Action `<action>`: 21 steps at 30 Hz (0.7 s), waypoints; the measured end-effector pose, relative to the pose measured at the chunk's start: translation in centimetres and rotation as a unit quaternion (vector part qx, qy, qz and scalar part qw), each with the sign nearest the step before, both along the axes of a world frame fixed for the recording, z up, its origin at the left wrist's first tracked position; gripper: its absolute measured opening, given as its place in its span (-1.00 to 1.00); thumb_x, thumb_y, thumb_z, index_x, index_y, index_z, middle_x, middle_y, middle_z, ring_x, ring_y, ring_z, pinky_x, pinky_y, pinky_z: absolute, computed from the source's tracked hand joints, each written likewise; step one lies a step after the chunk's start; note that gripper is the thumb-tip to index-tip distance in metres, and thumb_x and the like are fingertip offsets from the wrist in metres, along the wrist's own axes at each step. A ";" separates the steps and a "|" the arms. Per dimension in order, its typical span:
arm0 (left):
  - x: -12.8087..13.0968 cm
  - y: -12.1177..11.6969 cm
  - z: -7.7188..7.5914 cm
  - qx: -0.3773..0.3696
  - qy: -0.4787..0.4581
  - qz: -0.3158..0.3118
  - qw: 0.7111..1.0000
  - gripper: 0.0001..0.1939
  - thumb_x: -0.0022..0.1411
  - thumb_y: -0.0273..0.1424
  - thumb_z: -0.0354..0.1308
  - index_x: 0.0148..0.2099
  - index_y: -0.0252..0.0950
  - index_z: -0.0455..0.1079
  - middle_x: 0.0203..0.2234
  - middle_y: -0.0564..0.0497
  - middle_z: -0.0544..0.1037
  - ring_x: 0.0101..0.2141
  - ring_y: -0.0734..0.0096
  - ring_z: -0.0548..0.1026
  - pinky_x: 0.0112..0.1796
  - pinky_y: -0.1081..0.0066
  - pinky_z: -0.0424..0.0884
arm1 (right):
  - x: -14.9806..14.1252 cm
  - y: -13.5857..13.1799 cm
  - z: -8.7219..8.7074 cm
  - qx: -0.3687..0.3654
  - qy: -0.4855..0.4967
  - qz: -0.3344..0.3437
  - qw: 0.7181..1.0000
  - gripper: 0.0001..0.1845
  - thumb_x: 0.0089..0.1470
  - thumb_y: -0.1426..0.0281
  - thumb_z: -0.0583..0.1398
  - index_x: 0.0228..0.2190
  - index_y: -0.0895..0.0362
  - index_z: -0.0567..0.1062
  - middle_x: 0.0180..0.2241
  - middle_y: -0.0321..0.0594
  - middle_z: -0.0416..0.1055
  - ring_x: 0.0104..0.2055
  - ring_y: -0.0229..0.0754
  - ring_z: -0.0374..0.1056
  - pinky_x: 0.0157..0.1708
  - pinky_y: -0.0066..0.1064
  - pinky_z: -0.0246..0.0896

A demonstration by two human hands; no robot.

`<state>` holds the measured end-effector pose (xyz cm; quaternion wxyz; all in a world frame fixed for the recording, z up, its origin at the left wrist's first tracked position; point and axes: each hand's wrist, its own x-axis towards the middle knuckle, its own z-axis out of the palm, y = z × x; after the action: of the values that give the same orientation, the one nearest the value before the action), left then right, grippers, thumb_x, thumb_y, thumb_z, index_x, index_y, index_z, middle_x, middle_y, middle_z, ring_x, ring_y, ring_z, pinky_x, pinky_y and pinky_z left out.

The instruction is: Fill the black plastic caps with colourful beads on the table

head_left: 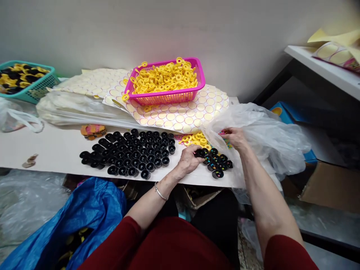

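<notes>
My left hand (pixel 189 160) has its thumb and fingers curled round a small round black cup (pixel 199 153) at the left edge of a small cluster. Several cups in that cluster, such as this black cup (pixel 217 173), hold tiny coloured pieces. My right hand (pixel 235 138) is at the mouth of a clear plastic bag (pixel 253 120), over a heap of small coloured pieces (pixel 228 143). Its fingers are drawn together, and what they hold is too small to make out. Yellow ring-shaped parts (pixel 197 139) lie between my hands.
Many empty-looking black cups (pixel 135 154) stand left of my hands. Behind them, a pink basket (pixel 165 98) of yellow parts rests on sticker sheets (pixel 180 119). A teal basket (pixel 42 88) is far left; a blue sack (pixel 95 202) hangs below the table edge. A shelf (pixel 306 56) juts in at right.
</notes>
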<state>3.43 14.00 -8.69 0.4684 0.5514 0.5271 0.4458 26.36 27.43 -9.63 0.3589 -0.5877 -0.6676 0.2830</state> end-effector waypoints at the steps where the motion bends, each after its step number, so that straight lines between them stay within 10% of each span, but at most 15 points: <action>1: 0.2 0.0 -0.1 -0.009 -0.014 -0.004 1.000 -0.67 -0.13 -0.60 0.33 -0.22 -0.32 0.56 -0.34 0.06 0.57 -0.28 0.40 0.48 -0.18 0.40 0.39 | 0.6 -1.0 0.3 0.002 0.024 -0.004 1.000 -0.62 -0.25 0.07 0.37 -0.53 0.11 0.49 -0.56 -0.24 0.43 -0.46 -0.16 0.40 -0.42 -0.29 0.37; 8: 2.3 -0.8 0.1 0.011 -0.023 -0.054 0.998 -0.65 -0.11 -0.60 0.28 -0.19 -0.29 0.55 -0.31 0.07 0.61 -0.23 0.35 0.53 -0.13 0.39 0.43 | 0.9 -9.8 3.6 0.006 0.218 0.025 0.976 -0.68 -0.34 0.23 0.48 -0.46 0.06 0.60 -0.44 -0.29 0.52 -0.37 -0.20 0.41 -0.29 -0.30 0.37; 14: 2.5 -2.0 -0.1 0.074 0.077 -0.083 0.991 -0.68 -0.05 -0.51 0.30 -0.17 -0.27 0.56 -0.26 0.04 0.61 -0.18 0.29 0.52 -0.08 0.33 0.43 | -1.8 -14.1 6.1 0.115 -0.056 0.181 0.975 -0.90 0.08 0.33 0.28 -0.39 0.04 0.63 -0.36 -0.22 0.53 -0.30 -0.16 0.39 -0.23 -0.29 0.29; 21: 1.8 -3.5 -0.3 0.074 0.068 -0.101 0.990 -0.68 -0.04 -0.50 0.30 -0.16 -0.29 0.57 -0.27 0.03 0.60 -0.21 0.29 0.52 -0.13 0.35 0.43 | -5.2 -17.1 8.0 0.238 -0.413 0.232 0.848 -0.69 0.12 0.60 0.10 -0.31 0.13 0.62 -0.35 -0.13 0.50 -0.30 -0.13 0.21 -0.33 -0.32 0.08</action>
<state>5.26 10.55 -8.96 0.4319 0.6638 0.4650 0.3958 21.15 10.32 -1.59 0.1024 -0.3751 -0.9180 -0.0782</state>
